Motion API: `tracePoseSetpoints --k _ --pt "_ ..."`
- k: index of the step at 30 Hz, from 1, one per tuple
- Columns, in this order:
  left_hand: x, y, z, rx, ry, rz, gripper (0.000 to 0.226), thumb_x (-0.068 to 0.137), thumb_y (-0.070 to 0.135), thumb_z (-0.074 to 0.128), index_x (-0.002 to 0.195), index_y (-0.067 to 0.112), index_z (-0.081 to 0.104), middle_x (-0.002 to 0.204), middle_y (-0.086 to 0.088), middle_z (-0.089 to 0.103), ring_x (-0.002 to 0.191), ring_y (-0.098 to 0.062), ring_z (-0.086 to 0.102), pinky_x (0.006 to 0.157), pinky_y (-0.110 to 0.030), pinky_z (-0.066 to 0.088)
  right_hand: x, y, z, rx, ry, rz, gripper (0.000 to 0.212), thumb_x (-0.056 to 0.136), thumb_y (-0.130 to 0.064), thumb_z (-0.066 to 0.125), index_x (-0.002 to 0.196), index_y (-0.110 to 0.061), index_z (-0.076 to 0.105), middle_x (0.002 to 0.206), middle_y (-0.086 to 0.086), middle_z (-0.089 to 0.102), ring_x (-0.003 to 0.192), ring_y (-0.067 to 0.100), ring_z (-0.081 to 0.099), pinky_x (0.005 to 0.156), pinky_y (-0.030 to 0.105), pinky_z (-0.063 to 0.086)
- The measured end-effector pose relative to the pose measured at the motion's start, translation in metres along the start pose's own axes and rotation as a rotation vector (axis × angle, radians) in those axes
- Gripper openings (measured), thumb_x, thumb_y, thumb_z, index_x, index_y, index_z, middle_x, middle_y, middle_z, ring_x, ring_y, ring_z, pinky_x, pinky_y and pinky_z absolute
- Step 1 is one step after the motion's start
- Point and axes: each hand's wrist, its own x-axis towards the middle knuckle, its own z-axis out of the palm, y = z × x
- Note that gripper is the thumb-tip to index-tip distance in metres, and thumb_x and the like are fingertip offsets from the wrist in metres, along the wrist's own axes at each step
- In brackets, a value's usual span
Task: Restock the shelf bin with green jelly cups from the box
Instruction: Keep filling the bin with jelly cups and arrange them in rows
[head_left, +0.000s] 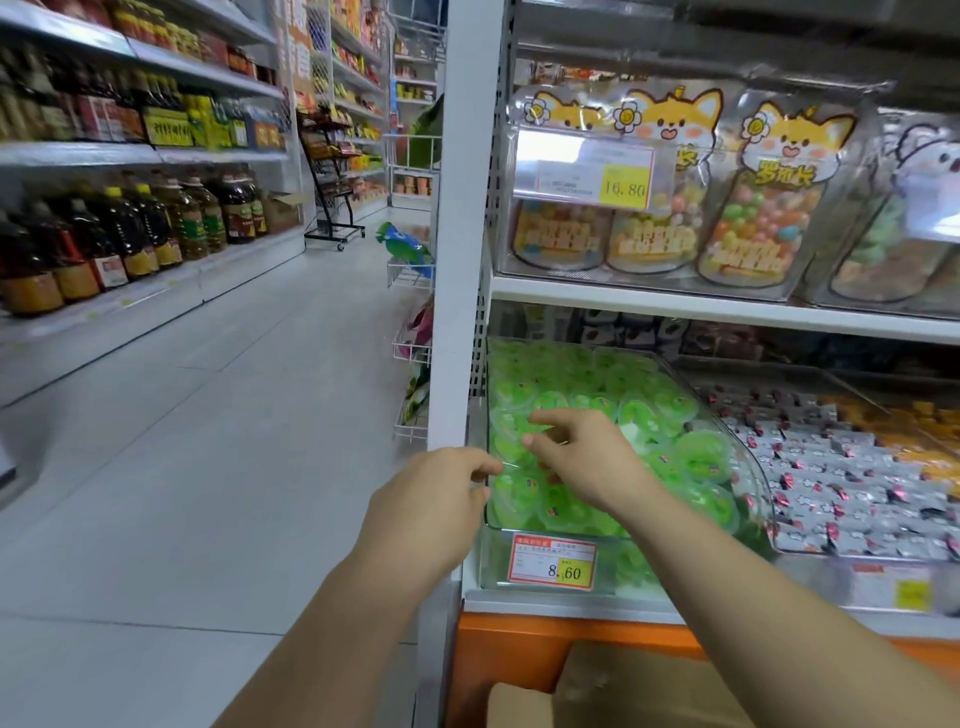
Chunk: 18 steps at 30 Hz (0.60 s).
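Settling cups (701, 452) in bin (750, 467)
Right hand (576, 457) loose, empty over bin; left hand (441, 488) at bin's left wall, grip unclear. Best level cups gently.

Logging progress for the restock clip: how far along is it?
Mostly done: the clear bin is heaped with green jelly cups near its rim. In hand: nothing visible; the right hand hovers over the cups, the left hand is at the bin's front-left corner. Left: whatever remains in the cardboard box, contents hidden.
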Motion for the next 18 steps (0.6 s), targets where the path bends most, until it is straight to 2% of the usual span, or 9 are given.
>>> tracePoseSetpoints --k 3,8,11,13,15,18 --pt "0.001 0.000 0.001 -0.002 -0.011 -0.009 0.030 0.094 0.025 0.051 0.120 0.038 0.059 0.115 0.014 0.064 0.103 -0.007 0.058 0.091 -0.032 0.048 0.000 -0.001 0.002 -0.048 -0.008 -0.026 0.041 0.090 -0.024 0.060 0.129 -0.011 0.055 0.114 0.011 0.066 0.094 0.024 0.063 0.091 0.036 0.049" --pt "0.002 -0.002 0.001 -0.018 0.010 -0.008 0.028 0.092 0.026 0.052 0.116 0.037 0.061 0.113 0.018 0.064 0.103 -0.004 0.058 0.092 -0.032 0.048 -0.007 -0.005 -0.008 -0.154 0.004 -0.070 0.042 0.090 -0.027 0.060 0.130 -0.016 0.054 0.119 0.005 0.064 0.091 0.016 0.060 0.086 0.023 0.042" --pt "0.001 -0.003 0.001 -0.017 0.045 -0.007 0.024 0.093 0.027 0.052 0.113 0.036 0.063 0.109 0.017 0.065 0.099 -0.003 0.059 0.089 -0.031 0.049 -0.018 0.000 -0.036 -0.235 0.157 -0.139 0.036 0.088 -0.027 0.063 0.123 -0.020 0.061 0.111 -0.003 0.067 0.080 0.011 0.059 0.076 0.019 0.039" --pt "0.000 -0.001 -0.001 0.015 0.093 -0.003 0.022 0.093 0.028 0.051 0.110 0.036 0.064 0.104 0.017 0.065 0.095 -0.005 0.060 0.085 -0.028 0.049 -0.028 0.013 -0.058 -0.301 0.271 -0.152 0.031 0.085 -0.027 0.065 0.115 -0.021 0.065 0.107 -0.005 0.068 0.075 0.010 0.056 0.074 0.021 0.040" --pt "-0.002 0.003 -0.003 0.042 0.159 0.010 0.021 0.094 0.028 0.049 0.106 0.036 0.064 0.099 0.017 0.066 0.091 -0.006 0.059 0.079 -0.026 0.048 -0.040 0.029 -0.073 -0.399 0.299 -0.124 0.033 0.082 -0.029 0.068 0.114 -0.023 0.066 0.112 -0.003 0.066 0.087 0.014 0.057 0.080 0.028 0.043" --pt "-0.003 0.011 -0.003 0.018 0.209 0.032 0.020 0.093 0.026 0.050 0.105 0.034 0.064 0.086 0.018 0.061 0.085 -0.006 0.057 0.073 -0.024 0.046 -0.052 0.050 -0.075 -0.483 0.229 -0.116 0.046 0.074 -0.031 0.075 0.118 -0.019 0.063 0.116 0.004 0.061 0.110 0.025 0.054 0.092 0.034 0.042"
